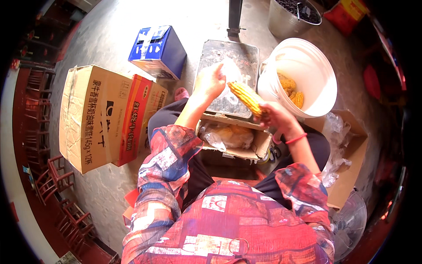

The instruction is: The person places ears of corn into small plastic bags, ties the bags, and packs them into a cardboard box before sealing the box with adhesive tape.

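My right hand is closed round the lower end of a yellow corn cob, which tilts up and leftward. Close to the cob's upper tip, my left hand has its fingers drawn together on what looks like a clear plastic bag; glare blurs its outline. Both hands are over the flat metal platform of a scale. Below them, between my knees, an open cardboard box holds plastic-wrapped yellow contents. Several corn cobs lie inside the white bucket to the right.
A blue carton and large cardboard boxes stand on the left. At the far right is a metal bucket of dark pieces. A flattened carton with plastic bags and a fan are near my right side.
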Motion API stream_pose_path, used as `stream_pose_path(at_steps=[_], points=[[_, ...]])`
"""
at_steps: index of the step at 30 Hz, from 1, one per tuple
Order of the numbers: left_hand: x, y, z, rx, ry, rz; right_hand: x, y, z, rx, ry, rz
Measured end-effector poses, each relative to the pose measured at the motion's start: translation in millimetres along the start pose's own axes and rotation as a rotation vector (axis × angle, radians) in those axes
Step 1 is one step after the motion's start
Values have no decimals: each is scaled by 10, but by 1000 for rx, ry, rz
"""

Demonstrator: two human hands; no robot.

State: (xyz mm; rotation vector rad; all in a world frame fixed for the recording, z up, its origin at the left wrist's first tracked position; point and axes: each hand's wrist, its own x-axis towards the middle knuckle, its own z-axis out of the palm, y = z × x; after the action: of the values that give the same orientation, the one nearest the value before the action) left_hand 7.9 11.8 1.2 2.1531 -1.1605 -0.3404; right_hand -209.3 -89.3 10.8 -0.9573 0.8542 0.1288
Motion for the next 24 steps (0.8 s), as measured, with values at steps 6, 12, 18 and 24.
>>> stream_pose_path(at_steps=[6,12,18,24], points=[[-84,71,286,-96,-140,228,530,354,157,204,-65,81],[-172,296,316,-210,-392,219,904,501,69,234,154,-25],[-203,348,133,-740,-702,-24,819,467,256,112,10,-409],[-63,221,-88,-1242,-442,-218,942,520,11,-1351,345,-557]])
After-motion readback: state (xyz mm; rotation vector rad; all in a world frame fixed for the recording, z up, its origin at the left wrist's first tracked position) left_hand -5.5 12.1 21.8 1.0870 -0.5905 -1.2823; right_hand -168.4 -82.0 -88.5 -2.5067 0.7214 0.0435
